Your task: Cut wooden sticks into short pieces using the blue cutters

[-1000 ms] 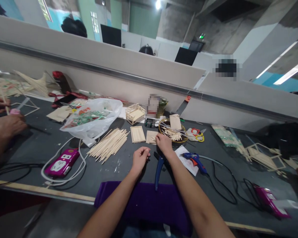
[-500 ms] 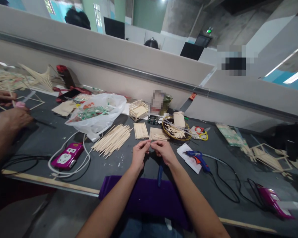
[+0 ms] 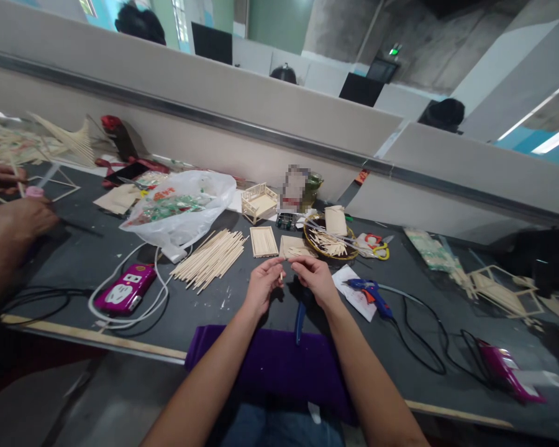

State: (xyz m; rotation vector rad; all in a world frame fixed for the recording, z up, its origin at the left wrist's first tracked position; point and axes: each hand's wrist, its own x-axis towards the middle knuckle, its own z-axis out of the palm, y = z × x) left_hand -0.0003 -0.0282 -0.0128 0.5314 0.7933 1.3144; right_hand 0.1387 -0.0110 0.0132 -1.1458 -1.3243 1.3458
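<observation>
My left hand [image 3: 263, 284] is closed, and the pale end of a short wooden stick [image 3: 282, 277] shows between its fingers. Fingertips nearly touching it, my right hand [image 3: 313, 278] is closed in a pinch; whatever it may grip is too small to make out. Just beyond the hands lie a small slatted stick panel [image 3: 263, 241] and a brown paper piece [image 3: 290, 244]. A heap of wooden sticks [image 3: 210, 259] spreads to the left. Below my right hand, a blue-handled tool [image 3: 300, 323] lies partly on purple cloth [image 3: 261, 357], its upper end hidden.
A blue glue gun [image 3: 370, 297] rests on white paper to the right, its cord trailing. Behind stand a basket of short sticks [image 3: 328, 243], scissors [image 3: 381, 249] and a small stick model [image 3: 259, 203]. Left are a plastic bag [image 3: 181, 208], a purple power strip [image 3: 127, 289] and a co-worker's hand [image 3: 21, 220].
My hands have risen slightly and my right hand has shifted a little right. A short stick end now shows in my left hand. The whole view has shifted slightly.
</observation>
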